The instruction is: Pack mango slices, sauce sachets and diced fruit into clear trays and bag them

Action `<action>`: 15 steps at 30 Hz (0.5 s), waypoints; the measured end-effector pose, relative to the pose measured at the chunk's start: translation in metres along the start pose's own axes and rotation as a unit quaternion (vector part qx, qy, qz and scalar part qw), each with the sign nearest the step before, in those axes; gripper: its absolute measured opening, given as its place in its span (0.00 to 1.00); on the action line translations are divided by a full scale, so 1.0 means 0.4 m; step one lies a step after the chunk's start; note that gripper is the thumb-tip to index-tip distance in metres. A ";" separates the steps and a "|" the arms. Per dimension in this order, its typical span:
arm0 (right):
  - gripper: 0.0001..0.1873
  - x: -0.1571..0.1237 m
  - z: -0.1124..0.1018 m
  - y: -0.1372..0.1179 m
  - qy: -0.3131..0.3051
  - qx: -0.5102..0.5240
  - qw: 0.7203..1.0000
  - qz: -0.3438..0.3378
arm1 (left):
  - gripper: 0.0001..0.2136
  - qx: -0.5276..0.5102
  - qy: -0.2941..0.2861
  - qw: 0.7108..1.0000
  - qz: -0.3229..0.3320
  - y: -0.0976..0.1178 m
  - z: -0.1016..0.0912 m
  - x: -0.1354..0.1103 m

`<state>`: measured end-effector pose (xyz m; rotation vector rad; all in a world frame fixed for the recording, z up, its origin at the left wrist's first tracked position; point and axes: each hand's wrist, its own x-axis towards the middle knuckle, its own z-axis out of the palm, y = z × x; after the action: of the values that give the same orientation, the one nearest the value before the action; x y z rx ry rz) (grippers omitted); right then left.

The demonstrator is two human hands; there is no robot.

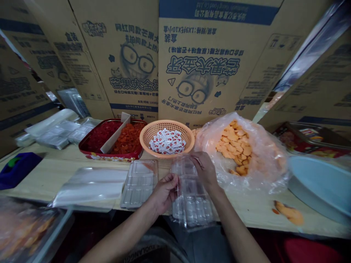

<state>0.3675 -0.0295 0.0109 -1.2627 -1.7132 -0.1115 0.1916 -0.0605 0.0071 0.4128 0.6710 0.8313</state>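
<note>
left hand (163, 193) and right hand (205, 171) grasp a clear blister tray (192, 204) between them.

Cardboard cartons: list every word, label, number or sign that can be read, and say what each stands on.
"芒果大金牙": large print, upside down, on the right carton.
"网红同款芒果大": upside down on the left carton.
The smaller print on both cartons and the marks on the white packets are too small or blurred to read.

Walls: printed cardboard cartons (216, 73) are standing upright side by side, closing off the back and both sides.
Furniture: a pale wooden bench (255, 215) is running across the view before the cartons.
Floor: shadow is hiding it below the bench edge.
Light: soft, even light is falling across the bench.
</note>
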 end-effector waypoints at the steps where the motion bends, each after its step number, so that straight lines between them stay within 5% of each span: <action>1: 0.08 0.000 0.000 0.001 0.001 0.000 1.000 -0.005 | 0.13 0.005 0.002 1.000 0.003 0.000 0.001 -0.001; 9: 0.08 0.002 0.000 -0.002 -0.009 -0.007 1.000 -0.011 | 0.14 0.117 0.007 0.991 0.072 0.015 -0.009 -0.003; 15: 0.09 0.006 0.006 -0.009 -0.042 -0.008 0.998 -0.042 | 0.17 0.180 -0.046 0.982 0.045 0.030 -0.006 -0.012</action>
<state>0.3634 -0.0280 0.0131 -1.2224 -1.8422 -0.1231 0.1812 -0.0569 0.0142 0.8090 0.7212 0.7709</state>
